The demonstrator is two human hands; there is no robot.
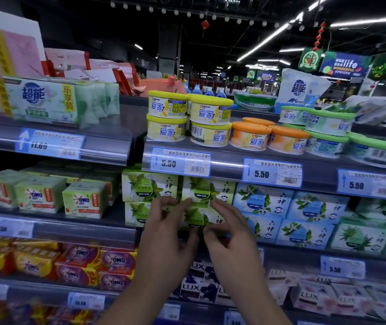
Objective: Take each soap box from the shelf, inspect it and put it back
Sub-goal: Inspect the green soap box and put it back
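My left hand [163, 233] and right hand [233, 233] each pinch the lower green soap box [197, 219], fingers narrowly curled.

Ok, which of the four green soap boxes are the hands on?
The bottom-right green box, next to the blue ones; left hand and right hand pinch it.

Yellow-lidded tubs [188, 118] are sitting stacked two high on the top tier, with orange-lidded tubs [269, 137] sitting just beside them and green-lidded tubs [328, 127] piling up further right. Blue-edged price tags [180, 163] reading 5.50 are hanging along the rail [229, 171] below. A white bag [299, 90] is standing behind the green-lidded ones. Pink packs [6, 52] are resting at upper left. A red lantern [205, 24] and a banner [345, 64] are hanging from the dark ceiling, where strip lights [264, 42] are glowing.
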